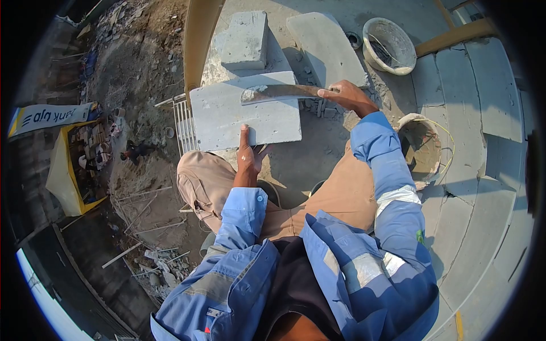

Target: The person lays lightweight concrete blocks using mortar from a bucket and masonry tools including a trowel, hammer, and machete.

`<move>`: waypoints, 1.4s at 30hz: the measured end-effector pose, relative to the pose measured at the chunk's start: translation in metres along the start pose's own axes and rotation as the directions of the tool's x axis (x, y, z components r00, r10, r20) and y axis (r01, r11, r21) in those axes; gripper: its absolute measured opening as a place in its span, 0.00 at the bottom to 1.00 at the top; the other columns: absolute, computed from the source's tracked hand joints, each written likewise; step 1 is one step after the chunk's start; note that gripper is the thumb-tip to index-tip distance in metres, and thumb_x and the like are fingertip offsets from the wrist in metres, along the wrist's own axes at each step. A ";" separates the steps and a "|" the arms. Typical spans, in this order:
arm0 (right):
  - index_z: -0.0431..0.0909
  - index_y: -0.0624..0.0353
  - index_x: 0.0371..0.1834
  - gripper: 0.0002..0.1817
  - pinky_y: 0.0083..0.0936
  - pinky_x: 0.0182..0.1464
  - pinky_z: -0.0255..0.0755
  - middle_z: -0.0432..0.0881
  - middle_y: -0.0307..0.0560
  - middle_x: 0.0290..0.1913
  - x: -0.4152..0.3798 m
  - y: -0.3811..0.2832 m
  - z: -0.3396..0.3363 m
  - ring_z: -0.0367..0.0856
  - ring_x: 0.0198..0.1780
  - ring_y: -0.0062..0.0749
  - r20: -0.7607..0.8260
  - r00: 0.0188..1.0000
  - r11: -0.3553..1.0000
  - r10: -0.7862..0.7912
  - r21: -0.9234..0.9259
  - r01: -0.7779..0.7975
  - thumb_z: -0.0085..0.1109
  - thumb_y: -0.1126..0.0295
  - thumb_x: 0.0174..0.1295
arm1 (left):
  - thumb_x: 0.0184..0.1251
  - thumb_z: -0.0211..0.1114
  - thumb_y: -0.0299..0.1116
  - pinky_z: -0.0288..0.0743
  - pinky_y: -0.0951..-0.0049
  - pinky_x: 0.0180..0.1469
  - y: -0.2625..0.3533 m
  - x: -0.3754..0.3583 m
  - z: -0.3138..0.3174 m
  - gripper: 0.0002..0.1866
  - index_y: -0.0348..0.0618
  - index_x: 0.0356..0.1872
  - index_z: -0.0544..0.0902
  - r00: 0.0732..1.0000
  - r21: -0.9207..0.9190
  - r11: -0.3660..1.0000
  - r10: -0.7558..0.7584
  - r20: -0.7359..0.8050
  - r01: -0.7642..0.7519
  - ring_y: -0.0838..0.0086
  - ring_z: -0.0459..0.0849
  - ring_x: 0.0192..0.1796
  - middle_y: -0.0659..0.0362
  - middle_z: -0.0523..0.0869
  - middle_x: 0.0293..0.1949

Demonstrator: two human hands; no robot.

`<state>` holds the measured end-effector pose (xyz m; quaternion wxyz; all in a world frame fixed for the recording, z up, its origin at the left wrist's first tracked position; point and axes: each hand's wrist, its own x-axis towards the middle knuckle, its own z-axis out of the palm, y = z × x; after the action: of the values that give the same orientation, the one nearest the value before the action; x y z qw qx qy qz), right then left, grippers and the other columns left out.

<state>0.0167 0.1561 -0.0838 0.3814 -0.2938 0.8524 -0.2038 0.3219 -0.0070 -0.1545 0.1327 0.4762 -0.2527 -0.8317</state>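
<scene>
A pale grey lightweight concrete block (pixel 227 119) lies flat in front of my knees, over other blocks. My left hand (pixel 248 158) grips its near edge, thumb on top and fingers curled beneath. In my right hand (pixel 351 98) is a long, brown, machete-like blade (pixel 293 91), closed in my fingers at its right end. The blade lies across the far right part of the block, and its wide left end is coated in whitish dust. Its handle is mostly hidden by my fingers.
Behind stand a smaller block (pixel 244 42) and a leaning slab (pixel 327 45). A pale basin (pixel 389 45) and a mortar-stained bucket (pixel 421 148) are on the right, near the block wall (pixel 455 102). Left, beyond a wooden post (pixel 199 45), the ground drops to rubble and people below.
</scene>
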 end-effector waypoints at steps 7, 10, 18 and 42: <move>0.76 0.57 0.19 0.40 0.38 0.28 0.57 0.69 0.42 0.18 0.001 0.000 -0.001 0.68 0.25 0.30 0.002 1.000 1.000 -0.013 -0.006 0.013 0.60 0.24 0.52 | 0.63 0.69 0.63 0.68 0.39 0.69 0.000 -0.003 0.003 0.51 0.34 0.74 0.61 0.999 -0.020 0.999 0.032 -0.039 -0.033 0.44 0.71 0.70 0.42 0.69 0.69; 0.80 0.64 0.24 0.42 0.40 0.32 0.63 0.74 0.47 0.22 0.005 0.005 0.002 0.72 0.28 0.35 -0.018 0.999 0.999 -0.035 -0.009 0.035 0.61 0.26 0.53 | 0.63 0.67 0.67 0.62 0.41 0.74 -0.002 -0.001 0.001 0.51 0.41 0.75 0.60 1.000 -0.003 1.000 0.015 -0.009 -0.015 0.45 0.67 0.72 0.44 0.67 0.71; 0.86 0.61 0.45 0.38 0.47 0.50 0.75 0.87 0.63 0.40 -0.022 -0.025 -0.010 0.86 0.47 0.56 -0.091 0.995 0.959 -0.037 -0.283 0.010 0.56 0.31 0.62 | 0.61 0.69 0.66 0.67 0.41 0.70 0.003 -0.008 0.006 0.52 0.36 0.73 0.63 0.998 -0.021 1.000 0.006 -0.056 -0.007 0.49 0.71 0.69 0.44 0.70 0.67; 0.84 0.72 0.40 0.35 0.42 0.46 0.73 0.85 0.60 0.32 -0.174 -0.013 0.036 0.81 0.37 0.46 -0.656 0.722 0.975 0.221 0.143 -0.169 0.65 0.40 0.63 | 0.58 0.81 0.45 0.72 0.65 0.61 -0.053 0.013 0.025 0.34 0.39 0.59 0.75 0.997 -0.162 0.986 0.015 -0.069 -0.026 0.69 0.79 0.55 0.57 0.80 0.52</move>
<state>0.1423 0.2563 -0.0065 0.0807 -0.0957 0.9502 -0.2853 0.2949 0.0391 -0.1821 0.1884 0.4890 -0.1841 -0.8315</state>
